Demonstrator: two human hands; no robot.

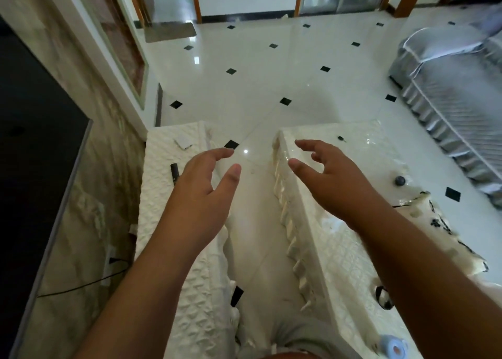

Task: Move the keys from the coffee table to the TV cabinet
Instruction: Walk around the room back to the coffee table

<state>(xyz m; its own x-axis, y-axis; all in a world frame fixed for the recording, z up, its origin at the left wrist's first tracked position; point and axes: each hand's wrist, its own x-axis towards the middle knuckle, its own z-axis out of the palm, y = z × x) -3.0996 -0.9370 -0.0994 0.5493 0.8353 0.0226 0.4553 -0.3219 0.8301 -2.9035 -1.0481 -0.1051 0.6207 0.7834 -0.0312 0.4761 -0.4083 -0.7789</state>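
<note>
my left hand [202, 179] is open, fingers loosely curled and spread, thumb apart from the rest, holding nothing. it hangs palm turned inward over the right edge of the tv cabinet [168, 222] and the strip of floor [258, 92] beside it. my right hand [328, 168] mirrors it: open, fingers bent a little, thumb reaching left, empty, hovering above the near-left edge of the coffee table [353, 250]. both forearms stretch forward from the bottom of the view, roughly parallel, with the gap between the two pieces of furniture running between them.

the keys [341, 139] look like a small dark object on the far part of the coffee table, just beyond my right fingertips and slightly to their right; not touching them. it is too small to tell its long axis or which way it points.

on the tv cabinet, a slim black stick-like object [173, 173] lies just left of my left hand, and a white card [183, 142] sits farther back. a dark round ball [399, 180] rests on the coffee table to the right of my right hand.
</note>
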